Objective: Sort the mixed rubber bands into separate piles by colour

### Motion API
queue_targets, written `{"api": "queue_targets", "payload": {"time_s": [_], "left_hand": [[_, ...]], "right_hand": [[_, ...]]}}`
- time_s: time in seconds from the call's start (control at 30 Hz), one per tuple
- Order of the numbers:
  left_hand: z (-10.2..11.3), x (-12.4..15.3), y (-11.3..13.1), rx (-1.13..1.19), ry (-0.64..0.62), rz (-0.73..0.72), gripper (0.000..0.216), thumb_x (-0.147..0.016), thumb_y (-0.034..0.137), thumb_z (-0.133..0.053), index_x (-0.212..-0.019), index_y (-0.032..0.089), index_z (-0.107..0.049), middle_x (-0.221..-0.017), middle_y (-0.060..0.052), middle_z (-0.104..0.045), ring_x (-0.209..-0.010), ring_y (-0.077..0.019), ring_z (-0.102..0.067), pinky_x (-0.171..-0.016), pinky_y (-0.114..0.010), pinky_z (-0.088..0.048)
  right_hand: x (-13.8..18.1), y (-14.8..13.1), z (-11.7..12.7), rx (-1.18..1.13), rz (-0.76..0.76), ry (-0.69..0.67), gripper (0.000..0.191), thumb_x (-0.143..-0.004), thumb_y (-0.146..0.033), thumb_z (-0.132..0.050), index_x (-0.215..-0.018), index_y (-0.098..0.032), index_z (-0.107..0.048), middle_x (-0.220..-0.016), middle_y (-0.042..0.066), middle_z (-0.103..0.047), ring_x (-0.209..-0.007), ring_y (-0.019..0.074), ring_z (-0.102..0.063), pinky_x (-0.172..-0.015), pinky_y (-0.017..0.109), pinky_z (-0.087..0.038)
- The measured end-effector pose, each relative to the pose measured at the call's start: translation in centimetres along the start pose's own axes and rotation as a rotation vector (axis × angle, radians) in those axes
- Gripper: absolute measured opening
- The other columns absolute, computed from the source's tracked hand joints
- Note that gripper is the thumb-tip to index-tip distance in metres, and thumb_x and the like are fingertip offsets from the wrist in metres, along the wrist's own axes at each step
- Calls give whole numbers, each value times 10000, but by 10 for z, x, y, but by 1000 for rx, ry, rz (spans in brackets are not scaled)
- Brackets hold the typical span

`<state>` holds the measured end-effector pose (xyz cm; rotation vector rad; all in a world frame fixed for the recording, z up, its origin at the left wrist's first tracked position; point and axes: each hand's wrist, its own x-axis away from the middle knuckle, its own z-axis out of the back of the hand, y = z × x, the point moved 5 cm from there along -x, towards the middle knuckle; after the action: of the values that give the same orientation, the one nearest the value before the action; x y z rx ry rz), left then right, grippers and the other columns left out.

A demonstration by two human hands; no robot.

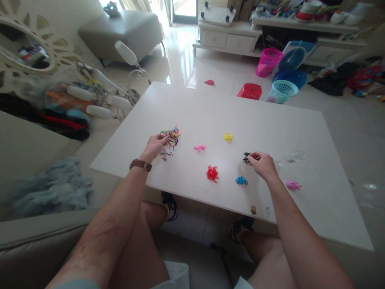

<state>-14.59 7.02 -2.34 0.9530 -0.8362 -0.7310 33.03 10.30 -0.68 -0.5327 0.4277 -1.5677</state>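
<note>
Stretching up from the lower left, a bare left forearm [102, 237] is wearing a brown-strapped watch [140, 164], while the right forearm [300, 224] is extending from the lower right. Left of centre, the left hand [155, 146] is touching the edge of a multicoloured pile [173, 139] of small band-like pieces, fingertips drawing close together; whether it is gripping one is too small to tell. Right of centre, the right hand [263, 163] is curling thumb and fingers nearly together at a black pile [246, 157]; I cannot tell whether it is holding any. Between the hands, a pink pile [199, 148] and a yellow pile [227, 137] are lying near mid-frame, with a red pile [212, 173] and a blue pile [241, 180] sitting lower. Toward the right, a clear bottle [297, 155] is lying above a pinkish-purple object [292, 185]. Everything is resting on a white desk [192, 104].
</note>
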Motion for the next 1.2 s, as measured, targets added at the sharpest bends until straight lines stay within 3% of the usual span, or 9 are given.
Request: {"api": "queue_targets", "payload": {"time_s": [0.1, 0.2, 0.5, 0.63, 0.77, 0.97, 1.2], "left_hand": [[-21, 10, 9, 335, -128, 42, 124, -832, 191, -686, -769, 133, -598, -810, -67, -707, -759, -120, -683, -797, -258, -542], [-41, 22, 18, 458, -215, 96, 109, -823, 140, -707, -806, 130, -600, -823, -65, -707, -729, -101, -678, -789, -246, -543], [-112, 69, 37, 648, -521, 242, 95, -826, 46, -656, -859, 128, -621, -842, -66, -705, -750, -106, -678, -805, -246, -526], [-149, 97, 45, 656, -681, 264, 88, -822, 67, -679, -857, 127, -625, -835, -67, -704, -734, -109, -677, -768, -241, -515], [-175, 117, 54, 664, -811, 263, 100, -808, 83, -713, -829, 127, -626, -773, -42, -681, -710, -110, -676, -764, -247, -512], [-191, 122, 58, 673, -818, 275, 88, -829, 49, -657, -817, 127, -619, -731, -52, -675, -722, -127, -687, -782, -258, -516], [-202, 129, 53, 694, -837, 307, 76, -812, 41, -651, -813, 117, -647, -763, -66, -683, -713, -118, -672, -775, -253, -523]], "right_hand": [[0, -4, -2, -5, 12, -11, 225, -755, -377, -576, -731, -194, -704, -692, 65, -726, -684, 213, -677, -666, 301, -475], [2, -11, -5, -20, 35, -19, 218, -759, -367, -572, -732, -193, -700, -698, 62, -728, -690, 209, -677, -683, 304, -476], [15, -50, -23, -121, 175, -74, 203, -819, -355, -579, -763, -201, -699, -714, 39, -724, -679, 182, -668, -714, 299, -499], [28, -76, -31, -346, 272, -97, 226, -850, -407, -623, -859, -203, -722, -792, 39, -738, -707, 172, -663, -706, 295, -519], [32, -87, -39, -566, 273, -139, 301, -841, -481, -670, -938, -205, -742, -852, 47, -753, -767, 188, -686, -754, 321, -551], [28, -81, -44, -711, 200, -175, 338, -772, -520, -742, -845, -190, -743, -769, 48, -742, -727, 200, -689, -723, 327, -559], [31, -79, -39, -691, 175, -127, 284, -759, -479, -737, -772, -199, -692, -726, 35, -717, -684, 193, -672, -676, 311, -545]]}}
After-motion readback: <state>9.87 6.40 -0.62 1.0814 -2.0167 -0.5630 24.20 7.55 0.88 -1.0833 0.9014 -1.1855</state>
